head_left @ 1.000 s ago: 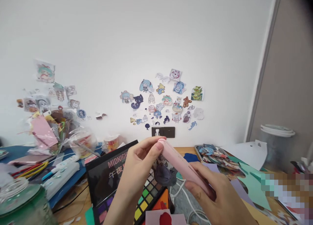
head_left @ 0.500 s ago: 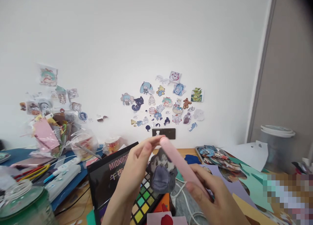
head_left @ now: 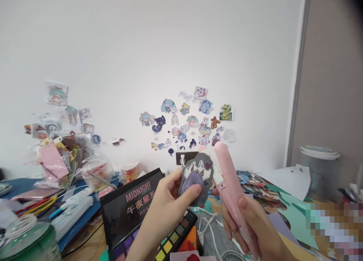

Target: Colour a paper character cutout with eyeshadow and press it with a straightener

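In front of me my left hand (head_left: 166,210) pinches a grey-edged cutout (head_left: 208,181) between thumb and fingers. A white animal-like figure with a purple body shows on its front. To the right, my right hand (head_left: 252,223) is wrapped round a pink hair straightener (head_left: 229,170), which points up and slightly left. Its two arms are a little apart, and a pale plate shows on the inner side. The cutout and the straightener are close together but not touching. Below the left hand lies an open eyeshadow palette (head_left: 129,212), partly hidden by my forearm.
Stickers and cutouts (head_left: 193,121) cover part of the wall around a dark socket (head_left: 187,157). White cables (head_left: 208,227) lie on the table. At left are a power strip (head_left: 75,212) and a green jar (head_left: 31,238); at right, a lidded bucket (head_left: 320,170) and green paper (head_left: 300,219).
The straightener has moved right and up, away from my left fingertips, and stands more upright. The cutout has come up, with my left thumb now across its front.
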{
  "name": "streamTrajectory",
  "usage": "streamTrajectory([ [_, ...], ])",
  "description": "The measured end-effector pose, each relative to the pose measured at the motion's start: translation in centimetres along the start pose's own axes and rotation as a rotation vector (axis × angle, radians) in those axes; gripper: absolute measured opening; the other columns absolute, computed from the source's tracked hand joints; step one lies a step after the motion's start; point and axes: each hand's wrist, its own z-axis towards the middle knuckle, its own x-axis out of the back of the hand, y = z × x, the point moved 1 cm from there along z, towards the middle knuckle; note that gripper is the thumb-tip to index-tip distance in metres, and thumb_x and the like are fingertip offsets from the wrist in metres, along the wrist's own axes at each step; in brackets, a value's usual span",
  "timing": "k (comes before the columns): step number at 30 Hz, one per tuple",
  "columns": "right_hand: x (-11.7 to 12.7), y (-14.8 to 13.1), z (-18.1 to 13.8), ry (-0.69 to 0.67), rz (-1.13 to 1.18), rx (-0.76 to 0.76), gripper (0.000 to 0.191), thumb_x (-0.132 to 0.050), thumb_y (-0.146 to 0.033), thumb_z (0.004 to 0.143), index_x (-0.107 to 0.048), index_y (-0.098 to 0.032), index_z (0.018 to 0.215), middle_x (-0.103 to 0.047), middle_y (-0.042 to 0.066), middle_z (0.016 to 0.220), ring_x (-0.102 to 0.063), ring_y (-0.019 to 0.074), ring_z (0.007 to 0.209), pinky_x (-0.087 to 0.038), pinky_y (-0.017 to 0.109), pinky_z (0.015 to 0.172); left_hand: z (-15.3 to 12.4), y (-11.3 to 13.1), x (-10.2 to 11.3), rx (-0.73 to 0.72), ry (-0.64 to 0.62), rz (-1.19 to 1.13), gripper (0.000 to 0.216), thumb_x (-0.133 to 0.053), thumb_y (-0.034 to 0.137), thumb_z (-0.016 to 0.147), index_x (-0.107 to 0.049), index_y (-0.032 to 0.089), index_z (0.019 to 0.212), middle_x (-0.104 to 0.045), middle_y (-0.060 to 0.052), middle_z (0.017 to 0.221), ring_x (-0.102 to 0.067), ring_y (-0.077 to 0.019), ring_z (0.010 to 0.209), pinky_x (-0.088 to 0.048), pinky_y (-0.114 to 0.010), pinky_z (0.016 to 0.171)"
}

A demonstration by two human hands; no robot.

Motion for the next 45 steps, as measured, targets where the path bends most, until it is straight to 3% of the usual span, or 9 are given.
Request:
streamTrajectory([
  [5, 1.0, -0.5, 0.4, 0.004, -0.102, -0.044, 0.055, -0.042, -0.069, 0.077, -0.051, -0.016, 0.089, -0.044, -0.006, 0.052, -0.032, 0.0041, 0.033, -0.022, 0.017, 0.032, -0.3, 0.3, 0.0, 0.010, -0.017, -0.058, 0.006, -0.061, 0.025, 0.080, -0.060, 0.019, 0.082, -0.056, 0.003, 0.071, -0.054, -0.0092, 0.060, -0.048, -0.019, 0.056],
  [10, 2.0, -1.4, 0.9, 0.170, -0.050, -0.070, 0.056, -0.040, -0.066, 0.080, -0.050, -0.015, 0.102, -0.042, -0.007, 0.052, -0.031, 0.0052, 0.034, -0.027, 0.020, 0.035, -0.8, 0.7, 0.5, 0.008, 0.063, -0.181, 0.015, -0.062, 0.028, 0.079, -0.059, 0.018, 0.090, -0.057, 0.003, 0.070, -0.056, -0.0088, 0.055, -0.046, -0.018, 0.051],
  [13, 2.7, -1.7, 1.0, 0.139, -0.013, -0.067, 0.057, -0.036, -0.066, 0.081, -0.050, -0.015, 0.101, -0.041, -0.008, 0.050, -0.031, 0.0051, 0.032, -0.029, 0.022, 0.037, -1.0, 1.0, 0.9, 0.043, 0.072, -0.192, 0.015, -0.062, 0.026, 0.079, -0.059, 0.017, 0.090, -0.056, 0.003, 0.066, -0.055, -0.0082, 0.054, -0.042, -0.016, 0.049],
  [20, 2.8, -2.4, 0.4, -0.135, -0.195, -0.049, 0.047, -0.040, -0.063, 0.082, -0.051, -0.017, 0.078, -0.042, -0.006, 0.054, -0.032, 0.0031, 0.034, -0.020, 0.017, 0.033, -1.0, 0.3, 1.1, 0.088, 0.118, -0.067, 0.006, -0.058, 0.022, 0.076, -0.057, 0.016, 0.078, -0.050, 0.005, 0.056, -0.047, -0.0070, 0.045, -0.036, -0.016, 0.042],
  [26, 3.0, -2.9, 0.2, -0.154, -0.405, 0.015, 0.038, -0.041, -0.053, 0.087, -0.053, -0.019, 0.076, -0.041, -0.004, 0.055, -0.038, 0.0074, 0.042, -0.028, 0.019, 0.038, -1.8, 0.3, 1.3, 0.023, 0.370, 0.174, 0.024, -0.066, 0.026, 0.068, -0.062, 0.017, 0.089, -0.061, -0.001, 0.072, -0.055, -0.0155, 0.061, -0.043, -0.023, 0.053],
  [31, 2.6, -2.6, 0.0, 0.025, -0.803, 0.263, 0.031, -0.042, -0.045, 0.087, -0.058, -0.020, 0.077, -0.055, 0.000, 0.059, -0.049, 0.0136, 0.051, -0.036, 0.024, 0.045, -1.6, 1.3, 1.1, -0.091, 0.229, 0.250, 0.021, -0.060, 0.035, 0.078, -0.064, 0.019, 0.091, -0.064, -0.003, 0.090, -0.058, -0.0188, 0.088, -0.045, -0.023, 0.073],
  [35, 2.0, -1.9, -0.3, 0.175, -1.071, 0.556, 0.023, -0.049, -0.038, 0.083, -0.061, -0.019, 0.088, -0.066, 0.006, 0.071, -0.058, 0.0190, 0.055, -0.042, 0.029, 0.048, -1.6, 1.6, 1.5, -0.130, 0.247, 0.231, 0.026, -0.063, 0.035, 0.078, -0.064, 0.025, 0.102, -0.063, -0.002, 0.107, -0.054, -0.0190, 0.103, -0.044, -0.022, 0.083],
  [42, 1.8, -2.4, -0.6, 0.201, -1.152, 0.841, 0.014, -0.055, -0.031, 0.079, -0.061, -0.019, 0.082, -0.070, 0.007, 0.069, -0.061, 0.0203, 0.054, -0.045, 0.031, 0.048, -2.4, 1.4, 2.6, -0.173, 0.082, 0.210, 0.016, -0.061, 0.026, 0.081, -0.062, 0.027, 0.097, -0.062, 0.000, 0.106, -0.053, -0.0176, 0.104, -0.043, -0.022, 0.086],
  [45, 1.8, -2.8, -0.8, 0.175, -1.154, 0.909, 0.016, -0.055, -0.030, 0.079, -0.060, -0.020, 0.089, -0.070, 0.006, 0.069, -0.061, 0.0205, 0.053, -0.045, 0.032, 0.049, -3.0, 2.0, 2.2, -0.238, 0.100, 0.190, 0.011, -0.061, 0.023, 0.080, -0.063, 0.025, 0.091, -0.062, -0.001, 0.103, -0.052, -0.0191, 0.103, -0.043, -0.022, 0.085],
])
